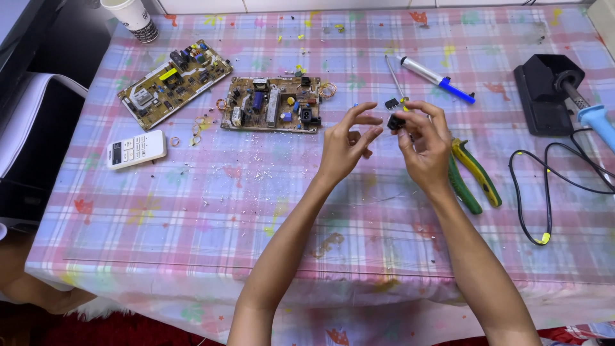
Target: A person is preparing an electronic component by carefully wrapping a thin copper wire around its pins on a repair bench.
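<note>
Head view: both hands raised over the pink-and-blue checked tablecloth (pixel 211 211), and I see a small black electronic component (pixel 396 122) between them.
My right hand (pixel 424 146) pinches the component at its fingertips; my left hand (pixel 346 144) hovers just beside it, fingers spread and curled, empty. Green-and-yellow-handled pliers (pixel 473 176) lie right of the hands, and a brown rectangular circuit board (pixel 272 104) lies far left.

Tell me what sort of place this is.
Probably a home electronics repair table: two circuit boards lie on a checked tablecloth, with a soldering iron in its stand and green-handled pliers. The right hand holds a small black component.
</note>
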